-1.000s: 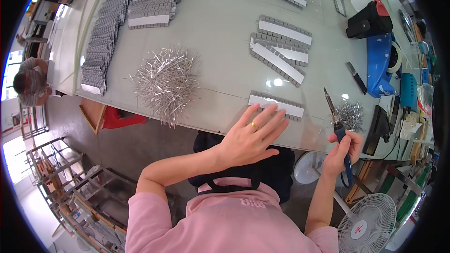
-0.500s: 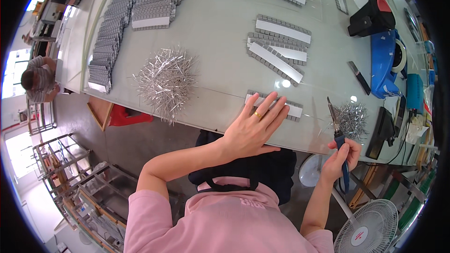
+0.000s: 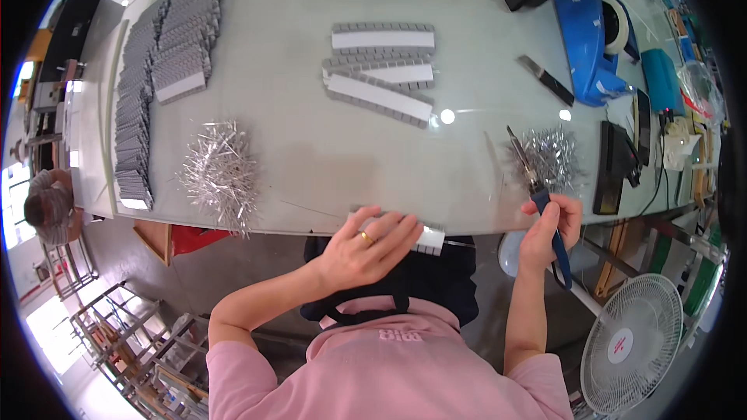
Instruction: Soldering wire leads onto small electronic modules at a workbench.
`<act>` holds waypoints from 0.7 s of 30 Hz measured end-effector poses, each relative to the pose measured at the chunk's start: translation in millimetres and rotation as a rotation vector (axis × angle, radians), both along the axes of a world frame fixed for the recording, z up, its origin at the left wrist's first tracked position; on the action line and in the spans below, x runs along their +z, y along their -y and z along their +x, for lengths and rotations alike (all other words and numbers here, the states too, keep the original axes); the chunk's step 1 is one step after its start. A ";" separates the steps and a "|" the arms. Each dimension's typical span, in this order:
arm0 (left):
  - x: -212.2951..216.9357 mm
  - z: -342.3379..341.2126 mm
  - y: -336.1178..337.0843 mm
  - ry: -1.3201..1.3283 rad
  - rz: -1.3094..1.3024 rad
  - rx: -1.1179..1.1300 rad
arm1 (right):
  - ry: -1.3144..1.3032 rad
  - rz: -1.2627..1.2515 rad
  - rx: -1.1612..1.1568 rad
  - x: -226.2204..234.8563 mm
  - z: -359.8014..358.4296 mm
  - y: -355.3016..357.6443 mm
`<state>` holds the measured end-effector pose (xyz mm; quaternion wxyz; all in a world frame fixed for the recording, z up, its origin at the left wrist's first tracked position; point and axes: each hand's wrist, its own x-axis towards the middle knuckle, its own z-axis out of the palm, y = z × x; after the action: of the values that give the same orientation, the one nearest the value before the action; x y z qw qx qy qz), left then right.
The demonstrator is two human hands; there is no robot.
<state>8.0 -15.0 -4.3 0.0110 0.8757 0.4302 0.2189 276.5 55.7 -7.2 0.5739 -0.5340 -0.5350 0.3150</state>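
At the table's near edge my left hand (image 3: pixel 367 247), with a ring on one finger, grips a grey-and-white segmented strip (image 3: pixel 430 239). Its fingers lie over the top and hide most of the strip; thin wires stick out at both ends. My right hand (image 3: pixel 552 227) is closed round the dark blue handle of a soldering iron (image 3: pixel 558 243), whose tip points up and away. Beside that tip is a pile of short silvery wire pieces (image 3: pixel 554 157). Farther off, several similar strips (image 3: pixel 383 37) lie in the middle of the table, some overlapping.
Long stacks of grey strips (image 3: pixel 184 58) cover the far left, with a larger wire heap (image 3: pixel 220 175) nearer. On the right are a blue tape dispenser (image 3: pixel 580 39), a knife (image 3: pixel 547 80) and a black holder (image 3: pixel 611 167). A fan (image 3: pixel 632 346) stands lower right; another person (image 3: pixel 53 206) sits left.
My left hand has drawn the strip toward me, from the tabletop to the near edge, and now grips it. My right hand still holds the soldering iron. The view has shifted.
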 end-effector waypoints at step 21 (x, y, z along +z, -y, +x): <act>2.0 -101.3 -303.0 -0.117 0.219 0.062 | 0.007 0.051 0.023 -17.6 11.6 4.6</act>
<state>-93.4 287.9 -2.3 -0.1164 0.8692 0.4306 0.2131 288.0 51.1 -24.8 0.5818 -0.5141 -0.5510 0.3058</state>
